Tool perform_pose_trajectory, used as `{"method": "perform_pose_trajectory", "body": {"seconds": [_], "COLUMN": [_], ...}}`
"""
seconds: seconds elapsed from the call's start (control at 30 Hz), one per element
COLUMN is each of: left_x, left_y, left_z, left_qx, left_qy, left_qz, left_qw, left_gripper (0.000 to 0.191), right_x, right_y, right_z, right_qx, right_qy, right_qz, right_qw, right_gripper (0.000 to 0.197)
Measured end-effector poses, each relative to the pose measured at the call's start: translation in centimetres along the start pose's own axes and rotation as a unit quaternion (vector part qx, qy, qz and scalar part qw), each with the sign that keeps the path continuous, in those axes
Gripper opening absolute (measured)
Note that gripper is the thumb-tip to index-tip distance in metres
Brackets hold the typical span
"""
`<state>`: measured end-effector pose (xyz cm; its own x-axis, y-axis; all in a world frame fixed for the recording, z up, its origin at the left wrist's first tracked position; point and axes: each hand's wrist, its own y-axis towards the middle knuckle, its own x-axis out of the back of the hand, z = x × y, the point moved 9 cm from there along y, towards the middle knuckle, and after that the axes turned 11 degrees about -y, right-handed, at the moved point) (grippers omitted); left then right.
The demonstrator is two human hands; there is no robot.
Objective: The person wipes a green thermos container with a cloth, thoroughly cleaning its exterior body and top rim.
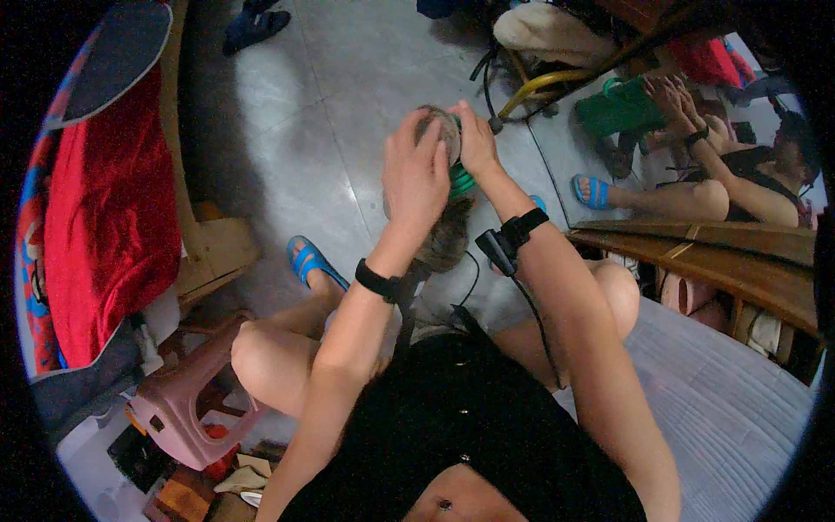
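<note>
Both hands are in front of me, close together above the floor. My left hand (421,166) lies back up, its fingers bent over a round, translucent grey-brown thing (450,134). Along the right side of that thing stands my right hand (478,143), its fingers fairly straight; its exact contact is hidden. Stacked green rings or a ribbed green edge (462,181) show just below, between the hands. Nearer to me, between my forearms, is a furry-looking grey-brown thing (445,241), too blurred to name surely. Black bands are on both wrists, with a cabled black device on the right.
A mirror (652,166) at the right reflects my arms and a green container. Below it runs a wooden ledge (737,264). A yellow curved metal leg (538,88) and cables stand ahead right. A pink plastic stool (176,417) and red cloth (114,228) are at the left.
</note>
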<state>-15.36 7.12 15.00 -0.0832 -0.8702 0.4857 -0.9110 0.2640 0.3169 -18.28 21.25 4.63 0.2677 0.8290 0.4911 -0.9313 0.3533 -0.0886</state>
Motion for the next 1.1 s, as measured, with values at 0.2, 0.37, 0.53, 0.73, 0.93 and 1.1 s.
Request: {"method": "perform_pose_trajectory", "body": {"seconds": [0.2,0.37,0.53,0.73,0.93,1.1], "left_x": [-1.5,-1.8,-2.7,-0.9,2.9,5.2], "left_y": [-0.3,0.9,0.6,-2.6,-4.6,-3.5], "left_z": [-1.0,-0.1,0.1,1.0,6.1,9.1], "left_qx": [-0.098,-0.105,-0.112,-0.114,0.061,0.212], "left_qy": [0.105,0.034,-0.106,-0.097,-0.148,-0.194], "left_qz": [0.024,0.031,0.077,-0.017,-0.153,-0.239], "left_qw": [0.989,0.993,0.985,0.989,0.975,0.927], "left_gripper": [0.033,0.032,0.031,0.03,0.022,0.022], "right_x": [0.4,-0.1,0.1,0.3,0.2,0.0], "right_y": [-0.2,0.4,1.1,0.4,0.5,0.6], "right_z": [-0.6,-1.9,-2.8,-1.3,-0.3,-0.7], "right_qx": [-0.028,-0.034,-0.019,-0.018,0.014,0.023], "right_qy": [0.013,0.049,0.028,0.06,0.041,0.017], "right_qz": [-0.015,-0.006,-0.008,-0.023,-0.015,-0.04], "right_qw": [0.999,0.998,0.999,0.998,0.999,0.999], "right_gripper": [0.059,0.06,0.061,0.061,0.062,0.06]}}
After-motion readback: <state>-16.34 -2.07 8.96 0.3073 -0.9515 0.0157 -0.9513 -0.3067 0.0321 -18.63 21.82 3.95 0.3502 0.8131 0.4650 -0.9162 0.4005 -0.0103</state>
